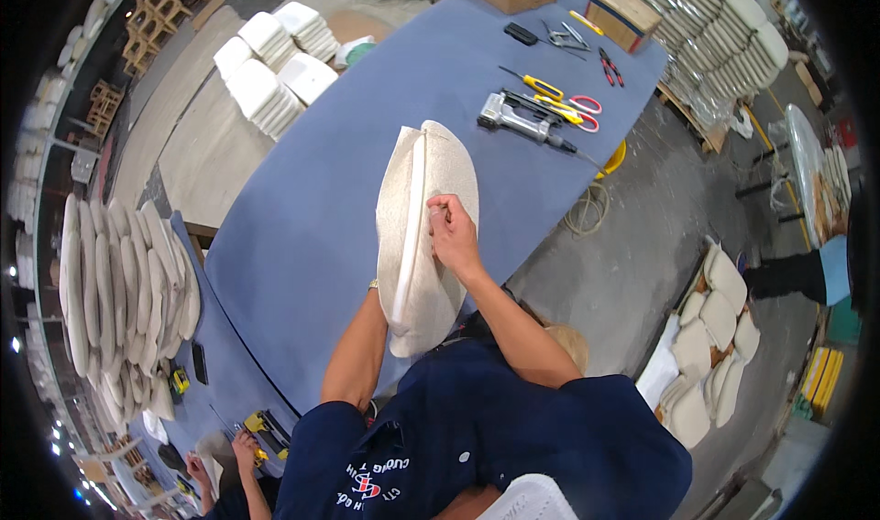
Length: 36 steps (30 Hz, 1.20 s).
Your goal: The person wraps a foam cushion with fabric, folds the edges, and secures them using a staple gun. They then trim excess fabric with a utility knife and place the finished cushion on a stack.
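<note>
A beige fabric seat cushion (pixel 403 218) stands on edge in front of me, its pale piped seam (pixel 414 208) running lengthwise toward me. My right hand (pixel 452 238) is at the cushion's right face, close to the piping. Its thumb and forefinger are closed in a pinch; what they hold, if anything, is too small to make out. My left forearm (pixel 356 350) reaches up behind the cushion's near left side, with a watch at the wrist. The cushion hides my left hand and its fingers.
On the blue-covered table (pixel 312 218) lie a staple gun (pixel 518 120) with a hose, scissors (pixel 573 109), a yellow screwdriver (pixel 541 87) and red-handled pliers (pixel 610 68). Stacked cushions (pixel 128 291) stand at left. A co-worker's hands (pixel 243 451) show at lower left.
</note>
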Tool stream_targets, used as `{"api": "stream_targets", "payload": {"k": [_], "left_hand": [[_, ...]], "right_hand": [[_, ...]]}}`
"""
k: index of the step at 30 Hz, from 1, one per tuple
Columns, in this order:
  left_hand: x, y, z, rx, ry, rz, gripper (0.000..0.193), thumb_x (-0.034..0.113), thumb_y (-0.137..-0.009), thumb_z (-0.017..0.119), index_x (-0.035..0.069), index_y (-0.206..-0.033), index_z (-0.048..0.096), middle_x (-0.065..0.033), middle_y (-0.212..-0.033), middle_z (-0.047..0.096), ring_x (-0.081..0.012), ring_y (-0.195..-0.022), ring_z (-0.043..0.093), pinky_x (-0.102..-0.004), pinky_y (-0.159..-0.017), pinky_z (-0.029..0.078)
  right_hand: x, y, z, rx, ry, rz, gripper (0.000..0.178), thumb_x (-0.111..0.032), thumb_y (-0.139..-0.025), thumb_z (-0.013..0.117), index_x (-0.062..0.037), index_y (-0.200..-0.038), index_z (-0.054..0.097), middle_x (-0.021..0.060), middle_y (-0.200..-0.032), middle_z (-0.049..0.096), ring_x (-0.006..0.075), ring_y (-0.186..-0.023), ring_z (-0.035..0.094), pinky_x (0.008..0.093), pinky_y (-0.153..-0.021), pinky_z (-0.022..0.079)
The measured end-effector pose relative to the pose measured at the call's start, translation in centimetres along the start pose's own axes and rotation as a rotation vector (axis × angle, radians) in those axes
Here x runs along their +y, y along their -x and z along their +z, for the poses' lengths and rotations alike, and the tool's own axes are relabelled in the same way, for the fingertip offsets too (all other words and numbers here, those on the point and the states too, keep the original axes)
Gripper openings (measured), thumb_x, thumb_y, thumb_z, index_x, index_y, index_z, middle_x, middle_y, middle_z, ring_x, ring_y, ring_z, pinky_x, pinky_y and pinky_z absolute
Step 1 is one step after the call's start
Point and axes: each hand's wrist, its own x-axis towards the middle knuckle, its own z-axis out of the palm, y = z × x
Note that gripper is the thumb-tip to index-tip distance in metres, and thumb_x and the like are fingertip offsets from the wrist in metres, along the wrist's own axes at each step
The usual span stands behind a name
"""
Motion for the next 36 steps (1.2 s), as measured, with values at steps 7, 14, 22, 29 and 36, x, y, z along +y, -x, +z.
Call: {"api": "stream_targets", "payload": {"k": [7, 14, 22, 29, 36], "left_hand": [[6.3, 4.3, 2.6, 0.087, 0.144, -0.035, 0.074, 0.062, -0.108, 0.036, -0.001, -0.14, 0.058, -0.017, -0.126, 0.069, -0.0233, -0.107, 0.07, -0.0345, -0.094, 0.057], [5.7, 3.8, 1.0, 0.286, -0.606, 0.164, 0.083, 0.065, -0.099, 0.055, -0.002, -0.147, 0.051, -0.0217, -0.136, 0.065, -0.0299, -0.117, 0.068, -0.0413, -0.101, 0.053], [6.7, 3.1, 0.2, 0.464, -0.788, -0.001, 0.077, 0.043, -0.081, 0.086, -0.006, -0.134, 0.059, -0.025, -0.124, 0.071, -0.0335, -0.113, 0.07, -0.0422, -0.099, 0.054], [4.8, 2.9, -0.5, 0.736, -0.919, 0.068, 0.073, 0.049, -0.083, 0.082, -0.002, -0.131, 0.064, -0.0243, -0.116, 0.074, -0.0364, -0.108, 0.072, -0.0442, -0.095, 0.054], [7.8, 2.8, 3.9, 0.905, -0.95, -0.027, 0.073, 0.059, -0.084, 0.078, -0.003, -0.121, 0.072, -0.022, -0.101, 0.077, -0.0361, -0.096, 0.076, -0.0449, -0.087, 0.056]], "right_hand": [[0.6, -1.6, -1.8, -0.116, -0.171, 0.269, 0.018, -0.012, -0.103, 0.058, -0.0066, -0.12, 0.055, 0.0015, -0.072, 0.058, 0.0102, -0.052, 0.054, 0.0295, -0.045, 0.046], [5.6, -4.0, -7.4, -0.128, 0.104, 0.3, 0.021, -0.015, -0.101, 0.061, -0.0051, -0.119, 0.058, 0.0042, -0.083, 0.063, 0.0122, -0.064, 0.063, 0.0289, -0.053, 0.053], [10.2, -6.8, -16.6, -0.232, 0.525, 0.313, 0.023, -0.024, -0.094, 0.066, -0.0055, -0.108, 0.068, 0.008, -0.091, 0.073, 0.0199, -0.077, 0.07, 0.0369, -0.071, 0.056], [9.4, -13.4, -24.7, -0.278, 0.665, 0.162, 0.018, -0.019, -0.093, 0.07, -0.0043, -0.103, 0.069, 0.0094, -0.088, 0.073, 0.0211, -0.081, 0.071, 0.0361, -0.075, 0.057], [7.7, -22.0, -27.3, -0.241, 0.675, -0.127, 0.026, -0.013, -0.088, 0.073, -0.0066, -0.113, 0.067, 0.0142, -0.099, 0.071, 0.0309, -0.09, 0.071, 0.0422, -0.082, 0.056]]}}
